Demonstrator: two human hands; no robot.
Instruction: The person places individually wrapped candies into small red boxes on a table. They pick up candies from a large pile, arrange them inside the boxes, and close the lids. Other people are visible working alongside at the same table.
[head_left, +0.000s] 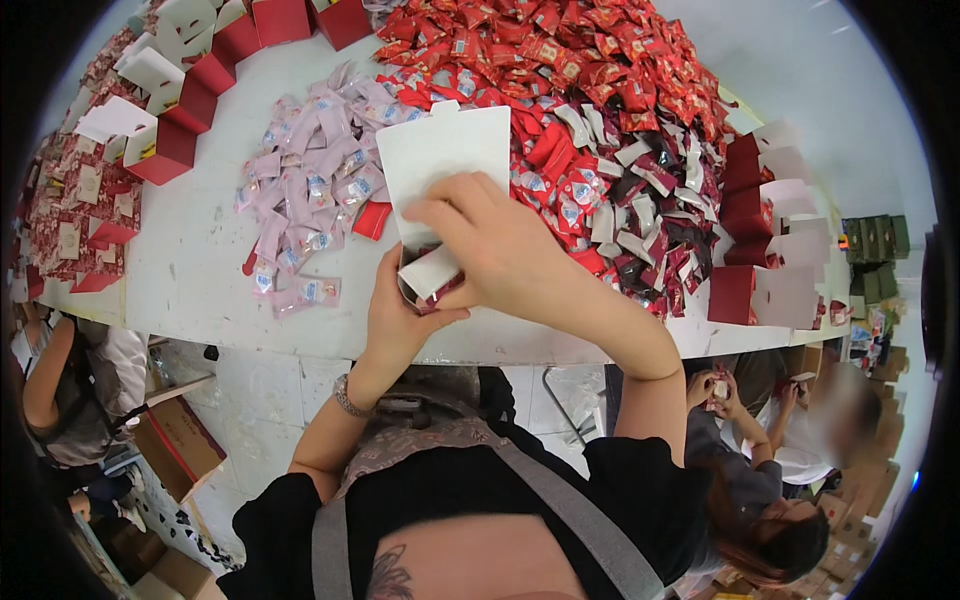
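A small gift box with a raised white lid (450, 142) is held near the table's front edge. Around its lower left side my left hand (401, 311) is closed. Over the mouth of the box is my right hand (480, 232), slightly blurred, its fingers bent in front of the lid and against a white-and-maroon packet (431, 274) at the opening. Whether the right fingers grip that packet is hidden. Pale pink packets (319, 172) lie left of the box. Red packets (555, 154) and white-and-maroon packets (645, 217) are heaped on its right.
A large heap of shiny red packets (540, 45) covers the back of the white table (217, 262). Open red boxes (169, 146) line the left; more open boxes (735, 292) stand right. Patterned boxes (82, 202) are stacked far left. Co-workers (772, 450) are at the right, another person (75, 375) at left.
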